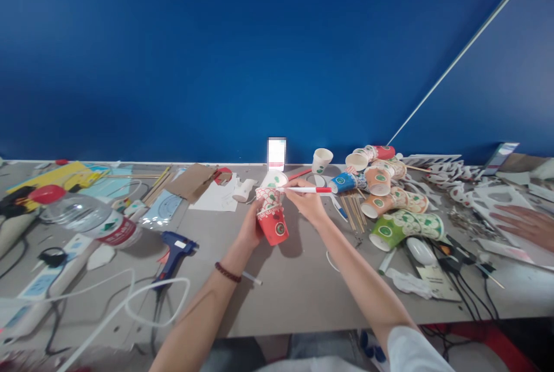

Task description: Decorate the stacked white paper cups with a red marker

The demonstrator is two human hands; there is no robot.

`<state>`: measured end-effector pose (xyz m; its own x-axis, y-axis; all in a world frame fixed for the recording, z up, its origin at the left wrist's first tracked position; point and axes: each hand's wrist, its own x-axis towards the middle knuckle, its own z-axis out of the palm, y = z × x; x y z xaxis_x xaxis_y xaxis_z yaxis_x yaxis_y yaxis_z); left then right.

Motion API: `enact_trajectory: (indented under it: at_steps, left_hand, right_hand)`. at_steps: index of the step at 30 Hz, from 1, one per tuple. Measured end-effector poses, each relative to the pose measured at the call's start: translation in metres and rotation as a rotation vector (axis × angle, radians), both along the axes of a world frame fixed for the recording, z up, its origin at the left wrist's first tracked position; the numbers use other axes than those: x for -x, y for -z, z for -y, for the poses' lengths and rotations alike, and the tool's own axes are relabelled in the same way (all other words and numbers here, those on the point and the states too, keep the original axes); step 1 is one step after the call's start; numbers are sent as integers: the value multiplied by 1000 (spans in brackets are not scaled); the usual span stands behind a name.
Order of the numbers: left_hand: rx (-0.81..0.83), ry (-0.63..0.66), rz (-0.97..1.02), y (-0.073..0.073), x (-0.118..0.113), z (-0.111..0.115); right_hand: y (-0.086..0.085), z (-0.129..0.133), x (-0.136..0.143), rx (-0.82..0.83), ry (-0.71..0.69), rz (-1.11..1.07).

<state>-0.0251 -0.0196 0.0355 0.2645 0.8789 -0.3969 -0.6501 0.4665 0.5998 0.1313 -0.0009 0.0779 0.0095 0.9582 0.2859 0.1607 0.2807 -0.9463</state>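
Observation:
In the head view, my left hand (251, 225) is wrapped round a red paper cup (273, 232) with a white pattern and a round green mark. The cup is tilted, and other patterned paper seems to be stacked or joined at its upper end. A white marker (305, 190) with a red end lies across the fingers of my right hand (306, 202), which pinches it. Its left tip is at the upper part of the red cup; whether they touch, I cannot tell. Just behind stands a lit phone (277, 154) against the blue wall.
On the right lie several paper cups, among them a green cup (385, 232), with wooden sticks (354, 210) nearby. A blue glue gun (175, 254), a plastic bottle (97, 219) and a power strip (47, 285) are on the left. Another person's hand (526, 225) rests at far right.

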Motion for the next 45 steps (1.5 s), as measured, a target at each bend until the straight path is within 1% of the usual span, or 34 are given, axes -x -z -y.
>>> enact_trajectory:
  at_steps: [6,14,18,23,28,32,36,41,45]
  left_hand:
    - [-2,5,10,1,0,0]
    - [-4,5,14,2,0,-1]
    - [-19,-6,33,0,0,0]
    - [-45,-64,30,-4,0,-1]
    - [-73,-58,133,-5,1,-2]
    - [-42,-94,62,-3,1,-2]
    - [-56,-79,-4,0,1,-2]
    - [-103,-65,-14,4,-1,-4]
    - [-78,-76,-28,6,-2,-4]
  right_hand:
    - [-1,1,-1,5,31,22]
    - [-3,2,0,23,34,10]
    - [1,-1,0,55,36,-91]
    - [4,-5,-1,114,24,-191]
    - [6,-6,0,101,14,-239]
    - [7,-6,1,65,7,-206]
    - [4,-2,2,47,-19,-142]
    - [2,2,3,-11,-26,-61]
    - [3,2,3,-29,-64,-19]
